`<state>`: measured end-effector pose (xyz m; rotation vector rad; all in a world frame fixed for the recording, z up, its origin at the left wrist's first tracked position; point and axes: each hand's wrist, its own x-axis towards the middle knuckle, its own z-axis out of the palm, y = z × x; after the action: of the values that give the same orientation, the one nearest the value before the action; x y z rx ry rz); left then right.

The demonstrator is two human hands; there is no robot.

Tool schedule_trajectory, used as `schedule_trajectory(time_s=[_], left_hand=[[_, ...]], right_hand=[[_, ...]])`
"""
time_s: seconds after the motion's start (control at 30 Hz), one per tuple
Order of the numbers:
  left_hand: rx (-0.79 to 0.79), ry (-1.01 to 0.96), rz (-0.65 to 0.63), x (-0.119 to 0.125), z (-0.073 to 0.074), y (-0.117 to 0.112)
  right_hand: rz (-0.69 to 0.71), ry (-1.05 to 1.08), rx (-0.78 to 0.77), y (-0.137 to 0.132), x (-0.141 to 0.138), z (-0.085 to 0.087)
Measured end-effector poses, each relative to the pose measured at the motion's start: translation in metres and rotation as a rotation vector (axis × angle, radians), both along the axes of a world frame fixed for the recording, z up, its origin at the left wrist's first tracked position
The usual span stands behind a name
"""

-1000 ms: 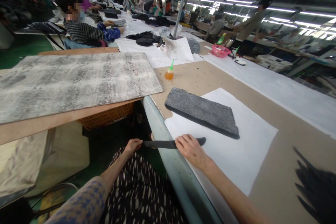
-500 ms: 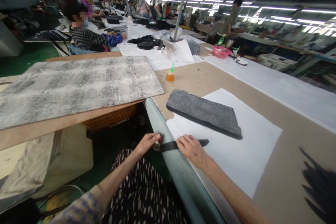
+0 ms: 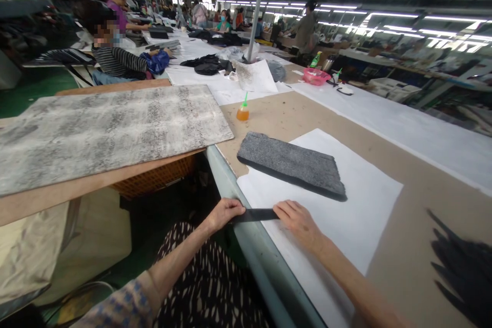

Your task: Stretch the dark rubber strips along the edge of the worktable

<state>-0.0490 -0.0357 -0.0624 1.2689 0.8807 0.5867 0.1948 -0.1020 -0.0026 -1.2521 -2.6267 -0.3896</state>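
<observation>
A narrow black strip (image 3: 259,214) stretches flat between my two hands across the table's pale edge and a white paper sheet (image 3: 369,189). My left hand (image 3: 227,212) pinches its left end at the edge. My right hand (image 3: 298,219) lies on the sheet with its fingers closed over the strip's other end, hiding that end. Just beyond my hands, a thick grey, rough-topped slab (image 3: 290,164) rests partly on the paper. I cannot make out what the strip is made of.
A small bottle of orange liquid (image 3: 243,111) with a green nozzle stands behind the slab. To the left lies a large mottled grey-white panel (image 3: 115,130). Several dark pointed strips (image 3: 461,266) are fanned at the right. A seated co-worker (image 3: 115,59) is at the far left.
My right hand has slid right along the strip and now covers its far end. My left hand has come slightly rightward, onto the table edge. The view has shifted a little.
</observation>
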Motion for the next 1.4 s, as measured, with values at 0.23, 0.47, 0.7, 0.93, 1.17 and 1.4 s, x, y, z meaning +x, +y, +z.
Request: schedule_trajectory(time_s=[0.23,0.47,0.7,0.93,1.17,1.4], left_hand=[[0.012,-0.016,0.015,-0.001,-0.009,0.002],[-0.011,0.111,0.083,-0.037,-0.032,0.004],[0.014,0.182,0.058,-0.070,-0.003,-0.003],[0.088,0.240,0.032,-0.072,0.023,-0.007],[0.102,0.257,0.033,-0.077,0.032,-0.013],[0.243,0.287,-0.024,-0.070,0.059,-0.021]], right_hand=[[-0.012,0.010,0.027,-0.007,0.013,-0.001],[0.127,-0.164,0.052,0.014,-0.031,-0.002],[0.186,-0.176,0.052,0.017,-0.038,0.000],[0.079,-0.162,0.036,0.006,-0.018,0.001],[-0.078,-0.041,-0.008,-0.009,-0.001,-0.002],[-0.351,0.641,-0.209,-0.006,-0.039,0.025]])
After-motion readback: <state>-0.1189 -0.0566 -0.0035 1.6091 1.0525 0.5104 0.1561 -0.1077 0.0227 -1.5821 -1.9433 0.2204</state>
